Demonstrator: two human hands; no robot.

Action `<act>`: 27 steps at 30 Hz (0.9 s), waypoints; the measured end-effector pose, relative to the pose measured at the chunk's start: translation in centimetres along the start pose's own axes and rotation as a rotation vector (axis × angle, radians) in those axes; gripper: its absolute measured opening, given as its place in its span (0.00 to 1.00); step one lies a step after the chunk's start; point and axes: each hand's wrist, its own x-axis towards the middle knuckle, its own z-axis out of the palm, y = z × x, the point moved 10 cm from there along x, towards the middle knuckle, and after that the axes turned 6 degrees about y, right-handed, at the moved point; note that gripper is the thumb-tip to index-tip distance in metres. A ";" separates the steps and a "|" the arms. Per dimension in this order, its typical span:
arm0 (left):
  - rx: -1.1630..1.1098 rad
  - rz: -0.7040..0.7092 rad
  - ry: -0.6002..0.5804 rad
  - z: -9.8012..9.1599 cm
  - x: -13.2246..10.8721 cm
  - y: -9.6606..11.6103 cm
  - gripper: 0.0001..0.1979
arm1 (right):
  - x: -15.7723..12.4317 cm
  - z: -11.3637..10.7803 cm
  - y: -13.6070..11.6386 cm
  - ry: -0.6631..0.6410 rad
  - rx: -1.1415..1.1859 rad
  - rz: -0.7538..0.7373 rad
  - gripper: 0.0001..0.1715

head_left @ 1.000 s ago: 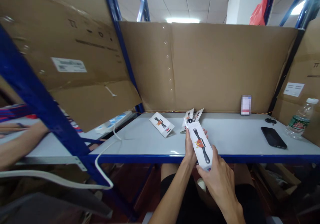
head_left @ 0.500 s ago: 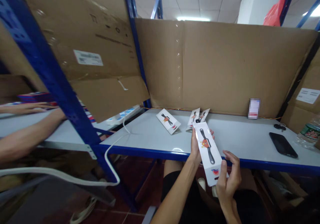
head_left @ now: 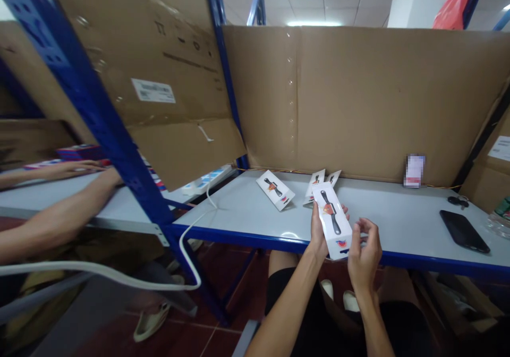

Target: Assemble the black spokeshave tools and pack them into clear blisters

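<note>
I hold a slim white product box (head_left: 332, 220), printed with a black handled tool and a red mark, above the table's front edge. My left hand (head_left: 319, 233) grips it from behind and from the left. My right hand (head_left: 363, 252) pinches its lower right end with curled fingers. Another white box of the same kind (head_left: 275, 189) lies flat on the grey table (head_left: 382, 219). One more such box (head_left: 319, 180), with its flaps open, lies just behind the one I hold.
A black phone (head_left: 464, 231) and a small dark object (head_left: 460, 201) lie at the table's right. Cardboard walls (head_left: 358, 96) close the back. A blue rack post (head_left: 103, 112) stands at left. A white cable (head_left: 187, 256) hangs down. Another person's arms (head_left: 59, 208) rest on the neighbouring table.
My right hand slid from under the box's lower end to its right side, now pinching it. The box rose a little towards the table. The view shifted left.
</note>
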 end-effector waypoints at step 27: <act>0.041 0.048 0.060 -0.5 -0.2 0.7 0.31 | -5.1 3.0 3.1 -0.737 0.546 0.732 0.22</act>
